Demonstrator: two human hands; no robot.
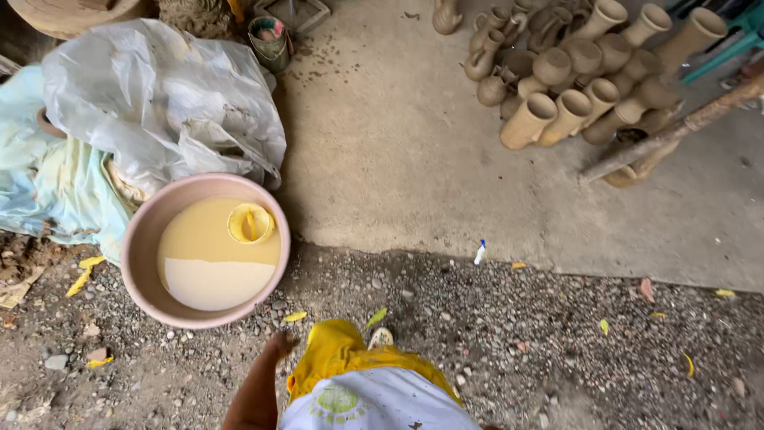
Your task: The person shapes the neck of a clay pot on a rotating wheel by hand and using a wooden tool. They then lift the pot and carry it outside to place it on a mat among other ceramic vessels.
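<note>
One hand of mine is in view, my left hand (278, 346), hanging empty above the gravel with the fingers curled loosely, gripping nothing. My right hand is not visible. Nearest to it stands the wide pink clay basin (143, 239), full of yellowish liquid, with a small yellow plastic cup (251, 223) floating inside. I judge the dipping not yet begun: the unfired brown clay pots (573, 80) lie well apart on the concrete.

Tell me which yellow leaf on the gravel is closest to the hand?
The yellow leaf just right of the left hand, below the basin's rim; the other leaves lie farther off.
</note>
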